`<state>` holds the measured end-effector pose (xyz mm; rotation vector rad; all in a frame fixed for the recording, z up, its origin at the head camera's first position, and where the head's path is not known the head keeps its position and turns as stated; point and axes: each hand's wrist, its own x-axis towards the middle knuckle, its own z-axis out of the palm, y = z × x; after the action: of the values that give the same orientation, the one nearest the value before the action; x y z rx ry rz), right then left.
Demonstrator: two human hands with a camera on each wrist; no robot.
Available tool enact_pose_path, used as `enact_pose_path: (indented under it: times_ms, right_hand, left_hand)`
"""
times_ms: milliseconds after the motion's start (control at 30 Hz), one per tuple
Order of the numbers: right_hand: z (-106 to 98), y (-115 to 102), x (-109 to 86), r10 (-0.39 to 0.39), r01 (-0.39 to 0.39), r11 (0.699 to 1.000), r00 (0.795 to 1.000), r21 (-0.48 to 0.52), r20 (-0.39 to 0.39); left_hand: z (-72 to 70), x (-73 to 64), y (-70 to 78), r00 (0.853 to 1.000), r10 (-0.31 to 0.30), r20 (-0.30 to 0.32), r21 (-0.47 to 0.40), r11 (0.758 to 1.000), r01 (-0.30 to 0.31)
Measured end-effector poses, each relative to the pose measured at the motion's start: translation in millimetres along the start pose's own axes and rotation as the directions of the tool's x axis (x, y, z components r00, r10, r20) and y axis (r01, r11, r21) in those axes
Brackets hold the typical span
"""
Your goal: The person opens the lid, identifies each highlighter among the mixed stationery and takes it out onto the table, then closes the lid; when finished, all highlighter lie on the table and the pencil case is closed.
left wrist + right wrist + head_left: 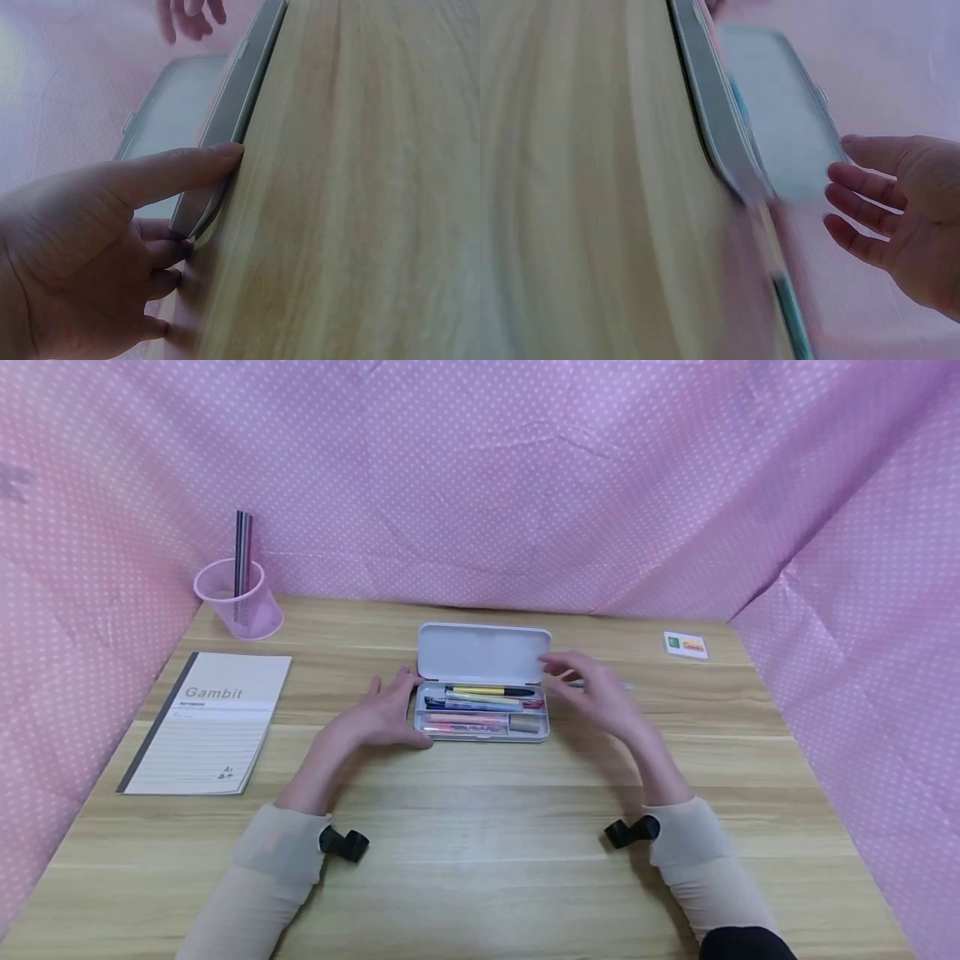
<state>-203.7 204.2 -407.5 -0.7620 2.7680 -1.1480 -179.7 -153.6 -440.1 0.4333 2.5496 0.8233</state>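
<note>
A white pencil case (pixel 480 738) lies on the table with its lid (pixel 480 653) raised at the back. Inside are several pens (pixel 480 702) and a grey stubby item (pixel 524 723). My left hand (pixel 381 714) holds the case's left end, its thumb against the front wall and the other fingers around the corner. At the lid's right edge, my right hand (pixel 596 693) has its fingers loosely bent; I cannot tell whether the fingertips touch the lid. A thin teal stick (pixel 791 315), perhaps a pen, lies right of the case, partly hidden by the right hand in the head view.
A notebook (pixel 213 718) marked Gambit lies at the left. Behind it a pink mesh cup (pixel 258 614) holds dark sticks (pixel 242 552). A small white card (pixel 686 645) is at the back right. Pink dotted cloth (pixel 480 485) hangs behind the wooden table (pixel 480 860).
</note>
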Motion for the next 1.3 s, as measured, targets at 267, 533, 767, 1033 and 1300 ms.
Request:
enact_pose_path:
  times_ms: [267, 533, 767, 1033, 1300]
  right_hand:
    - [38.5, -24.3, 21.6, -0.076, 0.074, 0.997, 0.986, 0.022, 0.147]
    - [52.1, -24.9, 29.4, -0.101, 0.117, 0.991, 0.973, -0.063, 0.210]
    - [54.9, -24.9, 30.3, -0.100, 0.133, 0.982, 0.968, -0.134, 0.229]
    - [56.9, -24.5, 28.8, -0.072, 0.109, 0.982, 0.971, -0.156, 0.229]
    - [57.8, -25.7, 29.0, -0.060, 0.100, 0.981, 0.971, -0.166, 0.231]
  left_hand:
    - [-0.4, -0.6, 0.8, 1.000, 0.003, -0.003, 0.006, 1.000, -0.003]
    - [-0.6, -0.1, 4.6, 1.000, 0.002, 0.002, 0.007, 1.000, -0.002]
    - [-1.8, -0.4, 5.1, 1.000, -0.012, 0.001, 0.008, 1.000, 0.012]
    - [-3.3, -2.3, 5.6, 1.000, -0.018, 0.007, 0.006, 1.000, 0.018]
    - [-2.8, -2.5, 4.2, 1.000, -0.020, 0.003, 0.000, 1.000, 0.020]
